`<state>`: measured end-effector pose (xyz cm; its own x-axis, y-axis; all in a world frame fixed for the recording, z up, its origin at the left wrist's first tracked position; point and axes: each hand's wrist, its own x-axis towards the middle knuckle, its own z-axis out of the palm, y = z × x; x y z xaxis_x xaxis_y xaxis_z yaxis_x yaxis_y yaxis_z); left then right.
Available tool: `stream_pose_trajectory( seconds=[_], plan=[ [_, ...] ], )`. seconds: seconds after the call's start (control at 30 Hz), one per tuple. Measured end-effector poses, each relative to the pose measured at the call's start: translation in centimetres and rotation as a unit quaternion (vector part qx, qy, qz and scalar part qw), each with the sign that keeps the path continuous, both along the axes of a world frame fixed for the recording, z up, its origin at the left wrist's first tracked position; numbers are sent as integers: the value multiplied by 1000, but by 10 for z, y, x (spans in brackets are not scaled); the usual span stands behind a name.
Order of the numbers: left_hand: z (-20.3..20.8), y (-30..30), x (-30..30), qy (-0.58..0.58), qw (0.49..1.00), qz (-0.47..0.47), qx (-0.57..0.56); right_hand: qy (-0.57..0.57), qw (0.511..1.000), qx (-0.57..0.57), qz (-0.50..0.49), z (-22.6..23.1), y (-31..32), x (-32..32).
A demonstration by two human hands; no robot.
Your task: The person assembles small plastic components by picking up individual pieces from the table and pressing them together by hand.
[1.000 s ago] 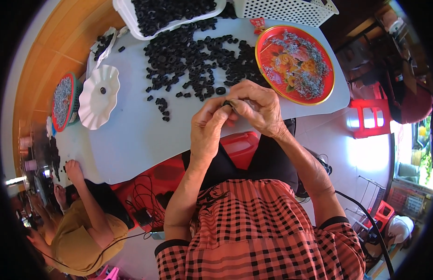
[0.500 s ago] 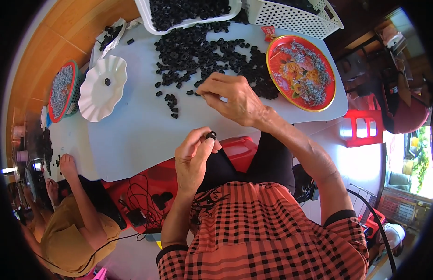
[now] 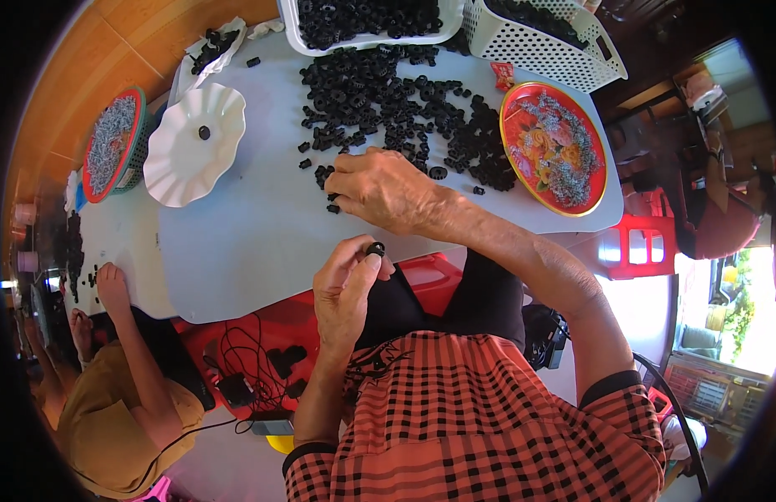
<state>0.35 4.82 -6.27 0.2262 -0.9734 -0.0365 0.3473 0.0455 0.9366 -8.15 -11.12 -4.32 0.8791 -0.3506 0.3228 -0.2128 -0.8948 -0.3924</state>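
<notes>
Between thumb and fingers of my left hand [image 3: 344,283] is a small round black plastic part [image 3: 375,249], held above my lap just off the table's near edge. My right hand [image 3: 384,191] reaches over the table, its fingers bent down and its thumb brought in toward them. A small black plastic part [image 3: 332,197] shows between those fingertips, and others lie right beside them, partly covered by the hand. Beyond it spreads a large loose heap of black plastic parts [image 3: 363,92] on the pale table [image 3: 237,268].
A white tub [image 3: 294,33] and a white perforated basket [image 3: 530,52], both with black parts, stand at the back. Right is a red floral tray [image 3: 512,159] with small silvery pieces; left, a scalloped white dish [image 3: 174,167] with one black part. Another person's hand [image 3: 113,289] rests at far left.
My right hand has moved left and slightly nearer, down onto the small group of black parts apart from the heap. The left hand keeps its round part. The whole view has shifted slightly.
</notes>
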Motion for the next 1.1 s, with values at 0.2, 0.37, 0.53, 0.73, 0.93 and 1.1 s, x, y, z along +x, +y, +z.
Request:
stream_pose_trajectory(
  seconds=[0.2, 0.37, 0.53, 0.73, 0.93, 1.1],
  plan=[
    [10, -8, 1, -7, 999, 35, -6, -10, 999, 11, -32, 2, -1, -7],
    [7, -29, 7, -28, 996, 83, -3, -41, 989, 139, -27, 13, -2, -27],
    [4, -46, 2, -38, 997, 55, -26, -93, 928, 346, -104, 35, 1, -58],
    [9, -61, -13, -65, 997, -21, -45, -153, 842, 514, -60, 34, -1, -82],
    [8, -71, -27, -74, 995, -44, -50, -157, 854, 493, -60, 28, -4, -100],
    [7, -82, -32, -95, 992, -72, -34, -175, 875, 441, -99, 23, -10, -108]
  ],
)
